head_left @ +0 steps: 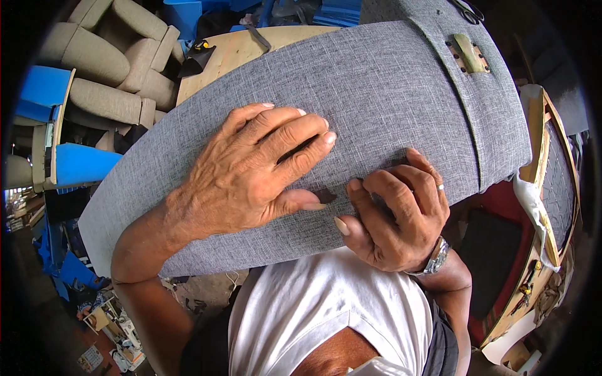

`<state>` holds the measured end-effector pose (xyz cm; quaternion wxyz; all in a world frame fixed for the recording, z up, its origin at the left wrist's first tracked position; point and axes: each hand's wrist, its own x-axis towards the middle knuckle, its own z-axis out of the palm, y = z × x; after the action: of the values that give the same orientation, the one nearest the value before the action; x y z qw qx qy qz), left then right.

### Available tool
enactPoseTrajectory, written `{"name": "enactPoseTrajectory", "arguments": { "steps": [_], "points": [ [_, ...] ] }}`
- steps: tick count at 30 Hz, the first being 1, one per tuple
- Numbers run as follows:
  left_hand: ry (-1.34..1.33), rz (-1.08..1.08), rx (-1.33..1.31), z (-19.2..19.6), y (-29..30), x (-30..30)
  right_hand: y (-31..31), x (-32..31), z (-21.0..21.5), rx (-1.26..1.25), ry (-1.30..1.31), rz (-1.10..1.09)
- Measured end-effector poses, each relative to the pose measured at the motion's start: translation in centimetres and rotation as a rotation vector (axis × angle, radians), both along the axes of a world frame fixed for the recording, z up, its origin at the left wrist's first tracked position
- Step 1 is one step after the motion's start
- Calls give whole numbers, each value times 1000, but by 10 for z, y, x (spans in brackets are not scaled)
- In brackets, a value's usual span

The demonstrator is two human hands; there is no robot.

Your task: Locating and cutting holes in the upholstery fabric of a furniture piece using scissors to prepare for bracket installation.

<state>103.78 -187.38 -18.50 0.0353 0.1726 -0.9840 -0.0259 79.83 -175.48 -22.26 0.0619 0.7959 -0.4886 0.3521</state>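
Nearest, a white shirt (pixel 326 282) sits close against the near edge of the long grey cushion (pixel 382 69), perhaps to bring the work within easy reach. The right hand (pixel 398 210) is loosely curled over the near part, thumb parted from forefinger, nothing visible in its hold. Left of it is a small dark patch (pixel 326 195); whether scrap or hole is unclear. The left hand (pixel 251 163) lies palm down, fingers slightly spread, probably steadying the cloth. Farther off, a wooden board (pixel 291 37) shows past the cushion's far edge, seemingly supporting it. Scissors (pixel 468 11) lie at far right, apparently kept aside.
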Motion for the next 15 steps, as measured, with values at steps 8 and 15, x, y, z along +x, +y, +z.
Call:
{"name": "enactPoseTrajectory", "arguments": {
  "steps": [8,15],
  "points": [
    [23,-14,-24,0,1,-3,4,2,8,118,41,-49],
    [23,48,-43,0,2,0,5,6,7,175,114,-93]
  ]
}}
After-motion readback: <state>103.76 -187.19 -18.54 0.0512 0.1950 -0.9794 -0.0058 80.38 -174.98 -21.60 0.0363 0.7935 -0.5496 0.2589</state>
